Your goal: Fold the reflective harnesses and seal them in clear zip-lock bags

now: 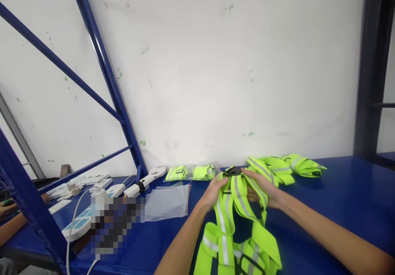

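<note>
A neon-yellow reflective strap vest (pixel 224 246) with silver stripes hangs in loops between my two hands, its lower straps piled on the blue table. My left hand (pixel 213 192) is closed around the upper straps on the left side. On the other side my right hand (pixel 266 188) grips the straps, some of its fingers hidden behind the webbing. A black buckle (pixel 233 170) shows at the top between both hands. Lower down, a black loop (pixel 251 262) lies among the folds.
Behind my hands are folded vests (pixel 304 165) and two bagged vests (pixel 176 173). Clear plastic bags (pixel 168 202) lie left of me, near a small white fan (pixel 157 171) and power strips (pixel 80 221) with a cable. A blue frame post (pixel 33 201) stands before another person's arm (pixel 14 227).
</note>
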